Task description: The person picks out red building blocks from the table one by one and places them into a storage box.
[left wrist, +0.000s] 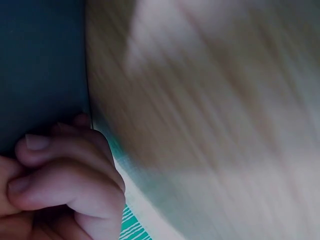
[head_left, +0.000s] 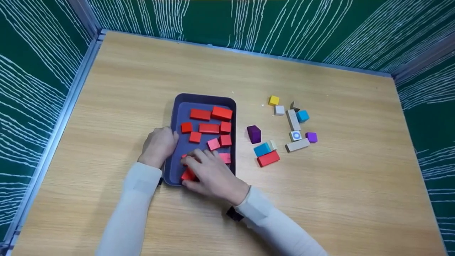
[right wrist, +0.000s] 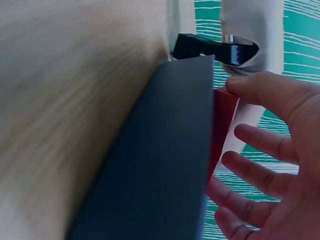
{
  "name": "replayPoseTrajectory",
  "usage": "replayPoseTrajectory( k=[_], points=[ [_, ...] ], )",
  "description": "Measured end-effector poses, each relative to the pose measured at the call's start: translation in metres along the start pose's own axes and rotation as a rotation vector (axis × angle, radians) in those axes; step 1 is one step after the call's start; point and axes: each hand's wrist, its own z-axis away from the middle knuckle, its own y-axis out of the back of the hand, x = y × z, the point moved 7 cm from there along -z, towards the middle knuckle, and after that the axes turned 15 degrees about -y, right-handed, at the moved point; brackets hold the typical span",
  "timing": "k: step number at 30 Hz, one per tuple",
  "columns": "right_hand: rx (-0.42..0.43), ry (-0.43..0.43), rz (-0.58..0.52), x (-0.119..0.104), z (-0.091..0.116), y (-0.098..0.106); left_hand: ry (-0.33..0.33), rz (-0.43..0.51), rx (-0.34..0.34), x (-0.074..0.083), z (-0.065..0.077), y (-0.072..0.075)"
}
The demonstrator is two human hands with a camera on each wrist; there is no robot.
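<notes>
A dark blue tray (head_left: pixel 174 149) on the table holds several red and pink blocks. At its left side, my left hand (head_left: pixel 159 145) grips the rim; its fingers (left wrist: pixel 75 175) curl against the tray's outer wall (left wrist: pixel 40 65) in the left wrist view. My right hand (head_left: pixel 215 174) reaches over the tray's near end, above a red block (head_left: pixel 188 174). In the right wrist view, the thumb touches the end of this red block (right wrist: pixel 223 120), while the fingers (right wrist: pixel 265 175) are spread loosely. The hand covers part of the blocks there.
Right of the tray lie a purple block (head_left: pixel 254 134), a blue block (head_left: pixel 262 149) and a red block (head_left: pixel 268 159). Farther right is a group with grey blocks (head_left: pixel 298 145), a small purple cube (head_left: pixel 311 137) and a yellow cube (head_left: pixel 273 100). Green panels (head_left: pixel 209 21) border the table.
</notes>
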Motion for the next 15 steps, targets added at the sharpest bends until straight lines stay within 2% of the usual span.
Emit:
replayPoseTrajectory(
  k=[7, 15],
  points=[
    [-0.046, -0.02, -0.027, 0.0, -0.003, -0.006, -0.016, -0.012, 0.01, 0.003, 0.0, 0.0],
    [-0.101, -0.072, 0.019, 0.001, -0.005, -0.013, -0.028, -0.009, 0.026, 0.001, 0.0, -0.001]
  ],
)
